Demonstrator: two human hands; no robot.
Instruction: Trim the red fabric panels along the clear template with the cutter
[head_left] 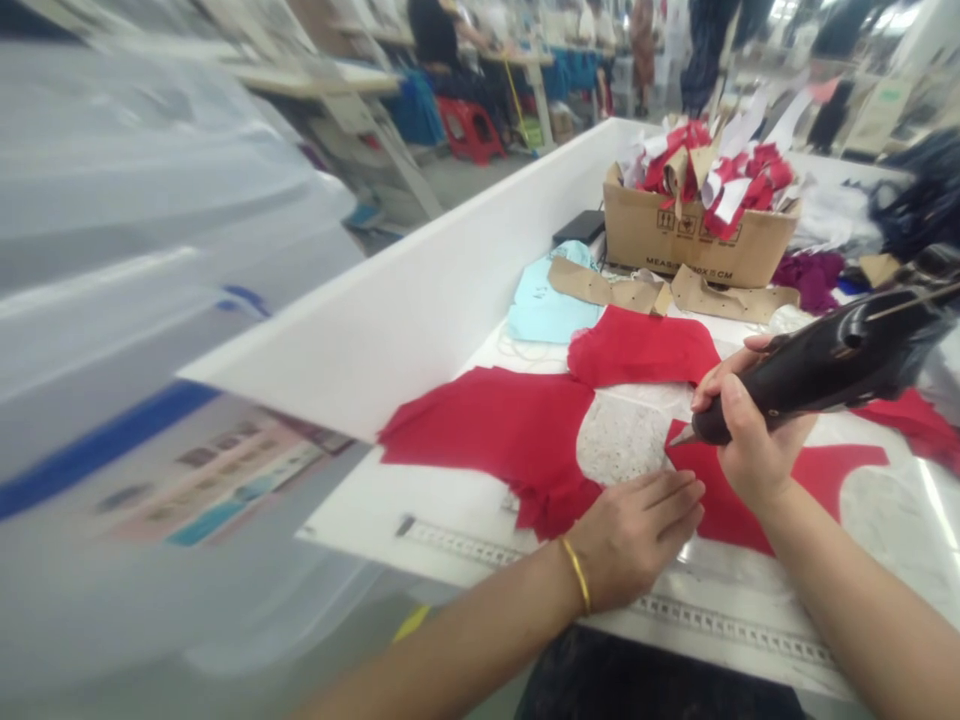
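Two hands work red cloth [510,425] on a white table [450,495]. The right hand [750,440] grips a black tool [825,365], its tip aimed toward 9 o'clock at the cloth's edge beside white lace [619,440]. The left hand [637,535], at 7 o'clock of the tip, lies flat with fingers straight, pinning the cloth. Curved edges look already cut; this edge seems unfinished. A scrap box [697,240] stands at 1 o'clock.

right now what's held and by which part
The right hand grips the black tool by its front end, behind the tip. The left hand lies flat on red fabric.
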